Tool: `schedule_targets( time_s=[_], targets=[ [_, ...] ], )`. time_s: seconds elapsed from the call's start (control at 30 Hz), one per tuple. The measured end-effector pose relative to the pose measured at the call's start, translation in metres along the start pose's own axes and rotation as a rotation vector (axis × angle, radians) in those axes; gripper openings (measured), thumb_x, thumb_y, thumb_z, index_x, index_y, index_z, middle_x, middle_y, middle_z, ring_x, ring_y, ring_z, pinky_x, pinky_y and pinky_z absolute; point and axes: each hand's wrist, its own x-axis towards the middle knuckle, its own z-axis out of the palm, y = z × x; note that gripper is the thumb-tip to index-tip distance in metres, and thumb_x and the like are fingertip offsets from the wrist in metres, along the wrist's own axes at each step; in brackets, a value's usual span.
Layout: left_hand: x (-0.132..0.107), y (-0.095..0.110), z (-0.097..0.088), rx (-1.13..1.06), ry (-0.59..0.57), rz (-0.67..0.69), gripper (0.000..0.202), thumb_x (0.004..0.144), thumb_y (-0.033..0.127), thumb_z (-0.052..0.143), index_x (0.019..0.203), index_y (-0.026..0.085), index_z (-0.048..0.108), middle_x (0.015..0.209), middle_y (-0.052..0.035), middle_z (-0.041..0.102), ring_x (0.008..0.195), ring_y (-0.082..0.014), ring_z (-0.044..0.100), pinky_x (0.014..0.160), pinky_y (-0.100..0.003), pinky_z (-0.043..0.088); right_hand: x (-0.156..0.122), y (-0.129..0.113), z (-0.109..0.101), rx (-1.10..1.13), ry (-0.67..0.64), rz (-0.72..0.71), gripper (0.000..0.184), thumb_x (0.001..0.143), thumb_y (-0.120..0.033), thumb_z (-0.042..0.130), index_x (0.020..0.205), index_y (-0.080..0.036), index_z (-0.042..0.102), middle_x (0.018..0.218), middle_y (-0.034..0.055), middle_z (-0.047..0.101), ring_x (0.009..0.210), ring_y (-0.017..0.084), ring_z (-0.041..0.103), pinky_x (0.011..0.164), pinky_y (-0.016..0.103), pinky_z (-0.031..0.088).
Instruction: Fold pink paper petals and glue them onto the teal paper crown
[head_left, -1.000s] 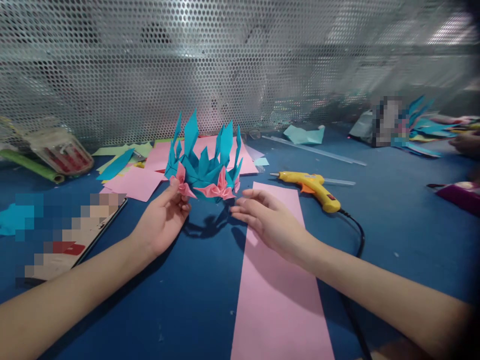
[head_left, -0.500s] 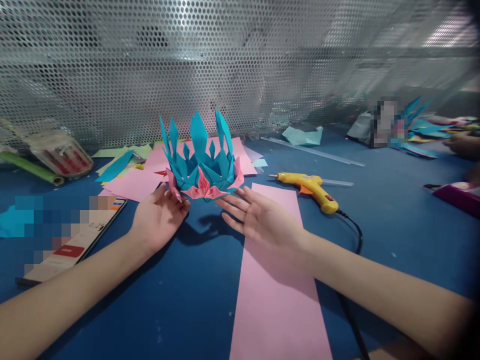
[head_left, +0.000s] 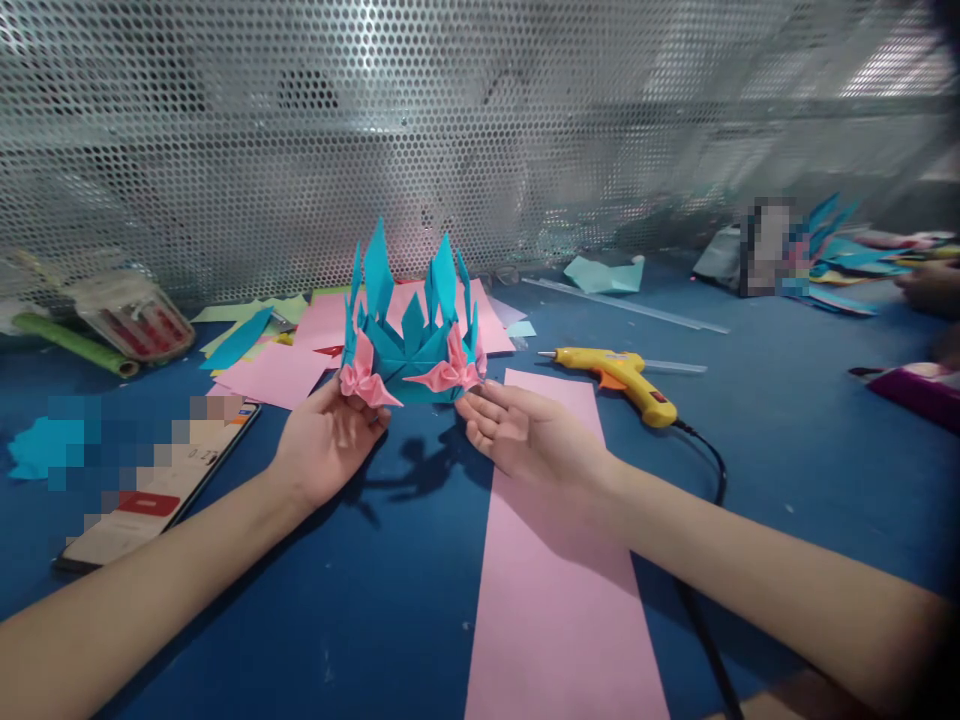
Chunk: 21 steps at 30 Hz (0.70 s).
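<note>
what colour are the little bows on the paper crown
Pink bows on the teal paper crown, clearest in the head view.

You are looking at a blue tabletop (head_left: pixel 360 600) carrying a long pink paper strip (head_left: pixel 555 580) lying lengthwise in front of you. A yellow hot-glue gun (head_left: pixel 622 375) with a black cord is lying just right of the strip. A flat phone (head_left: pixel 157 490) is resting at the left, and loose pink paper sheets (head_left: pixel 277 372) are lying behind it.
</note>
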Motion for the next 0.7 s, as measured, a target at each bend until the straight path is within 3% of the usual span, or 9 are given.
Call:
schedule_targets(
  time_s=[0.07, 0.23, 0.5, 0.7],
  targets=[
    [-0.002, -0.001, -0.001, 0.013, -0.037, -0.02, 0.035, 0.096, 0.034, 0.064, 0.127, 0.019, 0.06, 0.128, -0.0101, 0.064, 0.105, -0.0252, 0.067, 0.087, -0.046, 0.058, 0.002, 0.002, -0.004, -0.042, -0.015, -0.025, 0.012, 0.09, -0.031, 0.07, 0.094, -0.021, 0.066, 0.103, 0.006, 0.069, 0.102, 0.02, 0.069, 0.085, 0.033, 0.058],
    [-0.006, -0.006, -0.002, 0.035, -0.113, -0.099, 0.032, 0.096, 0.033, 0.064, 0.125, 0.019, 0.061, 0.125, -0.0095, 0.065, 0.101, -0.0236, 0.067, 0.084, -0.044, 0.059, 0.008, 0.006, -0.018, -0.173, -0.053, -0.071, 0.035, 0.098, -0.036, 0.062, 0.127, -0.017, 0.06, 0.126, 0.0097, 0.063, 0.106, 0.023, 0.065, 0.088, 0.045, 0.057],
    [-0.004, -0.002, -0.004, 0.004, -0.071, -0.158, 0.03, 0.098, 0.036, 0.061, 0.124, 0.021, 0.062, 0.129, -0.0098, 0.064, 0.104, -0.0236, 0.066, 0.087, -0.044, 0.058, 0.014, 0.006, -0.034, -0.319, -0.009, -0.229, 0.033, 0.099, -0.036, 0.062, 0.127, -0.019, 0.061, 0.128, 0.0095, 0.062, 0.108, 0.024, 0.065, 0.089, 0.044, 0.057],
    [-0.004, -0.001, -0.001, 0.024, -0.05, -0.118, 0.034, 0.096, 0.034, 0.064, 0.127, 0.019, 0.06, 0.129, -0.0102, 0.063, 0.106, -0.0253, 0.066, 0.088, -0.047, 0.058, 0.015, 0.004, -0.029, -0.281, -0.03, -0.234, 0.031, 0.099, -0.037, 0.061, 0.126, -0.022, 0.062, 0.129, 0.0094, 0.062, 0.108, 0.023, 0.064, 0.089, 0.043, 0.057]
  ],
)
